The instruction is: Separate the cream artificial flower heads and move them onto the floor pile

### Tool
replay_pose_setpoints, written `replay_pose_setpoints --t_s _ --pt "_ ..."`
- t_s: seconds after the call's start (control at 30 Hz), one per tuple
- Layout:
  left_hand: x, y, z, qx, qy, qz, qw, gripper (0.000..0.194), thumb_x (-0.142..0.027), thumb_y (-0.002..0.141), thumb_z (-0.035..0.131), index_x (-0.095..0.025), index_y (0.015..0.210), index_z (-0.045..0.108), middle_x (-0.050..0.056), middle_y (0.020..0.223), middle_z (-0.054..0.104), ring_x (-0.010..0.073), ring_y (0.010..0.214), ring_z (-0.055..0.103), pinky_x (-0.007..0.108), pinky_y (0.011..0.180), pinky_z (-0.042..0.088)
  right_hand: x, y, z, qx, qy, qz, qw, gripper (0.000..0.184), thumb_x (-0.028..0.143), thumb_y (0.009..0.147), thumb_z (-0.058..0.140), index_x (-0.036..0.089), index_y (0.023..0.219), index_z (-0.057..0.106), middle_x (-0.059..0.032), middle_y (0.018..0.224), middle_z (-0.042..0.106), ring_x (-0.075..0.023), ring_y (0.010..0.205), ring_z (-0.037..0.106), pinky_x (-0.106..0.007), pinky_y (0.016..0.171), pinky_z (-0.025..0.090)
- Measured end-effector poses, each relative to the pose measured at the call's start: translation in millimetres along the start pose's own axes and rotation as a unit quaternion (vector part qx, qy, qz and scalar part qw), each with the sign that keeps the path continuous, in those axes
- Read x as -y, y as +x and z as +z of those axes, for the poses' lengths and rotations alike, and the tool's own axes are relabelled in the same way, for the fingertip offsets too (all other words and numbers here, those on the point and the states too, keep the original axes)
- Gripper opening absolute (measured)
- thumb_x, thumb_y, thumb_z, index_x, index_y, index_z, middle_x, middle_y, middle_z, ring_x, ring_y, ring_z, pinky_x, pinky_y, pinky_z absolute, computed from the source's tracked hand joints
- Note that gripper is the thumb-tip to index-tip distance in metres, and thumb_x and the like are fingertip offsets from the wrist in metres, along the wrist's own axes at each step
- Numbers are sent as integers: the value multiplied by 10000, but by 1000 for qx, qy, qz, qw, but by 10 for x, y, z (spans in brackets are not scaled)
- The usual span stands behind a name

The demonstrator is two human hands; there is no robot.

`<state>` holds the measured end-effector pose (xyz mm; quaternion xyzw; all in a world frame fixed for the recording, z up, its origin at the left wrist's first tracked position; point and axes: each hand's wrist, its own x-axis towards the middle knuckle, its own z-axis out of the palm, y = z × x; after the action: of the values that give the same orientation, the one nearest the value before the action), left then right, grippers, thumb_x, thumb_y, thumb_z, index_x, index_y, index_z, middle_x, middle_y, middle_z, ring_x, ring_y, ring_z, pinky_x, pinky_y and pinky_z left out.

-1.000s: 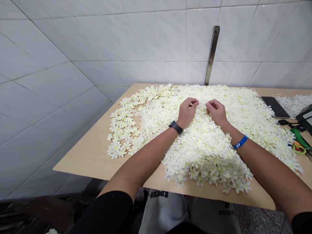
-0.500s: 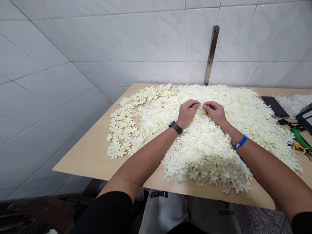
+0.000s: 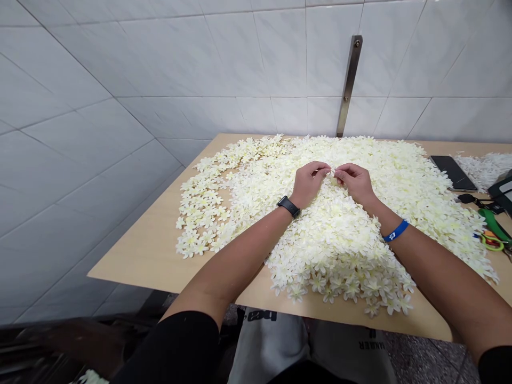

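Note:
A large heap of white artificial flowers (image 3: 332,240) with pale yellow centres covers much of the tabletop. Above its middle, my left hand (image 3: 307,184) is closed in a pinch, a black watch on its wrist. Facing it, my right hand (image 3: 357,184) pinches too, with a blue wristband further up the arm. Between the fingertips of both hands is a small white flower (image 3: 332,172), partly hidden by the fingers. The two hands are almost touching.
The wooden table (image 3: 132,256) meets a tiled wall (image 3: 256,58) bearing a metal bar (image 3: 349,85). At right lie a black phone (image 3: 453,173), thin white pieces (image 3: 484,166), a green-handled tool (image 3: 494,225) and yellow-green-handled scissors (image 3: 492,243). Looser flowers (image 3: 204,208) spread at left.
My hands stay pinched together in nearly the same place. The white flower between the fingertips shows a little more now. The view has shifted slightly.

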<state>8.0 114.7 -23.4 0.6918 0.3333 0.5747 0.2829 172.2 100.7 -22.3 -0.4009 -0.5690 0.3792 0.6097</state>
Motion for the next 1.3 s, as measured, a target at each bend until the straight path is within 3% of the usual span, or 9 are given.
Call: replay_pose_setpoints --t_s 0.67,0.9,0.97,1.17,1.3 --pt "68 7 1 -8 -3 9 1000 90 -240 944 596 -198 885 649 27 894 675 124 786 639 254 734 577 4 -3 -9 -1 8 -9 1000 372 533 721 833 206 769 662 38 545 567 -104 508 493 -263 515 420" --pt "12 -13 15 -15 -33 -6 999 61 -243 963 563 -195 924 561 92 1158 700 145 1032 685 283 879 574 4 -8 -10 -3 13 -18 1000 375 544 744 818 217 773 635 36 568 563 -107 512 491 -268 512 420" --pt "-18 -20 22 -10 -36 -9 999 60 -219 950 569 -199 911 528 82 1110 706 135 998 688 285 889 564 15 -12 -5 1 3 -17 1000 391 567 749 807 221 778 626 36 565 558 -109 509 487 -274 514 423" --pt "-105 -7 -16 -6 42 38 998 146 -122 913 493 -218 993 570 41 961 676 136 817 615 272 703 482 44 -23 -3 14 2 -19 1000 428 608 735 808 219 793 638 38 562 561 -105 509 485 -272 512 414" --pt "-112 -10 -47 -11 74 50 996 191 -207 964 460 -205 902 640 36 830 639 158 764 576 309 737 467 53 -26 -2 21 29 -18 999 465 632 684 841 215 797 668 39 548 557 -106 508 487 -271 513 412"
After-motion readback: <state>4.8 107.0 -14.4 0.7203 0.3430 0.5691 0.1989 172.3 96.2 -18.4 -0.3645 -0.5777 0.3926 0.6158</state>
